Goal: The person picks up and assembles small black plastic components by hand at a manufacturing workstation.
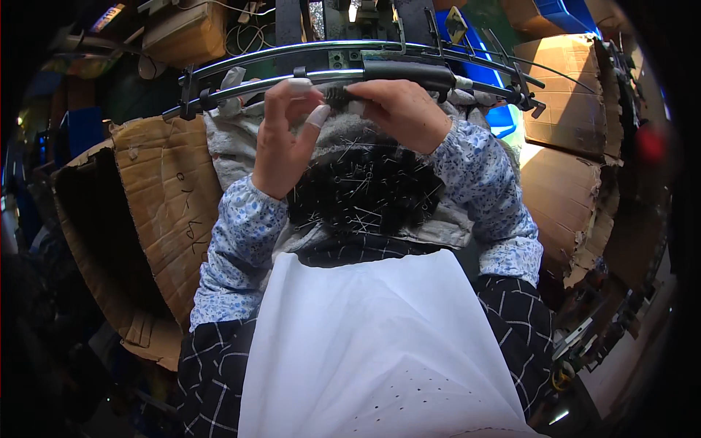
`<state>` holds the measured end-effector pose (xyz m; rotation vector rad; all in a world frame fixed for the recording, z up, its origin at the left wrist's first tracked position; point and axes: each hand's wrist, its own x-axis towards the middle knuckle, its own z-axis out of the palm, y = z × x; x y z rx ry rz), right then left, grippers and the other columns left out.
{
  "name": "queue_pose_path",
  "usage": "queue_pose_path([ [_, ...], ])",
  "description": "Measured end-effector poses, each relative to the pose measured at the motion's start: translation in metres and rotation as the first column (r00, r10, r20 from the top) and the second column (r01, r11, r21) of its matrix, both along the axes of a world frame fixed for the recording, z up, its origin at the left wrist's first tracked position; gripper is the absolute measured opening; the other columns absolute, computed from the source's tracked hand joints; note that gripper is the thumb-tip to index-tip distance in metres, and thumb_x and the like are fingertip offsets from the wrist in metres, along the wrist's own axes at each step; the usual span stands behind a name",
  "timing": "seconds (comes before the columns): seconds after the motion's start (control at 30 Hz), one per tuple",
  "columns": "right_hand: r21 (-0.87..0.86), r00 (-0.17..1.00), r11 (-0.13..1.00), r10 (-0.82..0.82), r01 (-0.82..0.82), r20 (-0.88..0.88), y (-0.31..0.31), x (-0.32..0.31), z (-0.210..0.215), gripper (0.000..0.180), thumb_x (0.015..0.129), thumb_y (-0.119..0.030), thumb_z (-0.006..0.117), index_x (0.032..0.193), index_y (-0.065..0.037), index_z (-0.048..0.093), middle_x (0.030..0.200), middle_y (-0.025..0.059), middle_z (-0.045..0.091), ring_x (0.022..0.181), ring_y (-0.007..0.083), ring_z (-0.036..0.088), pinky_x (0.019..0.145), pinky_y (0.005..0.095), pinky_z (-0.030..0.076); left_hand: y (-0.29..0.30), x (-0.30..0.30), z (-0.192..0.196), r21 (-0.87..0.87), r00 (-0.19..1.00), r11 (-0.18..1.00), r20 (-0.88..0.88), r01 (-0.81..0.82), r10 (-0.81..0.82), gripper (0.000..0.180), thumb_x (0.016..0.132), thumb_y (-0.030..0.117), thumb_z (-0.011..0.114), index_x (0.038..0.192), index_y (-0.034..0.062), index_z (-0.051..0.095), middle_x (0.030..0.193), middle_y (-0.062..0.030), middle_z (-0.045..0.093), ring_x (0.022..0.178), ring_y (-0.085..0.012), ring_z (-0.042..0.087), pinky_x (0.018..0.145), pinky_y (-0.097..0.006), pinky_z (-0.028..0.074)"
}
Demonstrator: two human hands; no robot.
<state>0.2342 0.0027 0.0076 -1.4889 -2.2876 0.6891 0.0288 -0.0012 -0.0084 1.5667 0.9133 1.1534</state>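
Note:
Between my two hands, just in front of the metal rails, is a small black bristly piece [336,95]. My left hand [283,139] closes on its left side with thumb and forefinger, both wearing white finger covers. From the other side, my right hand [409,113] pinches it with bent fingers, and a white cover shows at one tip. Its far end and exact shape are partly hidden by the fingers. Below my hands, a heap of black bristly pieces with thin wire stems [358,190] lies on a grey-white cloth [237,146] over my lap.
Two curved metal rails [263,55] cross ahead, with a black sleeve [409,71] on the nearer one. An open cardboard box [164,212] stands left, more cardboard [558,197] right. Blue bins [566,14] are at the far right. White cloth [380,328] covers my front.

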Motion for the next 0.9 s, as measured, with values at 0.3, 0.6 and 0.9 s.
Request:
queue_pose_path([
  [0.3,0.627,0.667,0.735,-0.604,0.256,0.436,0.095,0.065,-0.039,0.013,0.079,-0.018,0.053,0.084,-0.012,0.063,0.081,0.0059,0.056,0.079,0.0250,0.057,0.066,0.0366,0.047,-0.044,-0.046,-0.063,-0.177,0.604,0.827,-0.605,0.533,-0.519,0.038,0.073,-0.004,0.049,0.110,0.0033,0.048,0.104,-0.0185,0.055,0.090,-0.0370,0.057,0.079,-0.040,0.047],
  [0.6,0.663,0.752,0.714,-0.561,0.227,0.347,0.104,0.065,-0.045,0.014,0.079,-0.018,0.051,0.079,-0.014,0.064,0.079,0.0049,0.055,0.079,0.0233,0.056,0.073,0.0372,0.044,-0.045,-0.037,-0.052,-0.020,0.396,0.779,-0.852,0.627,-0.341,0.024,0.076,0.004,0.050,0.098,0.0076,0.055,0.085,-0.0086,0.059,0.072,-0.0270,0.061,0.064,-0.036,0.048],
  [0.9,0.435,0.821,0.830,-0.494,0.347,0.287,0.109,0.074,-0.046,0.026,0.078,-0.024,0.059,0.099,-0.013,0.066,0.095,0.0077,0.055,0.092,0.0268,0.053,0.081,0.0400,0.041,-0.029,-0.044,-0.013,0.003,0.604,0.865,-0.716,0.502,-0.349,0.036,0.069,-0.003,0.058,0.102,0.0077,0.054,0.095,-0.0096,0.056,0.080,-0.0289,0.060,0.069,-0.037,0.049],
])
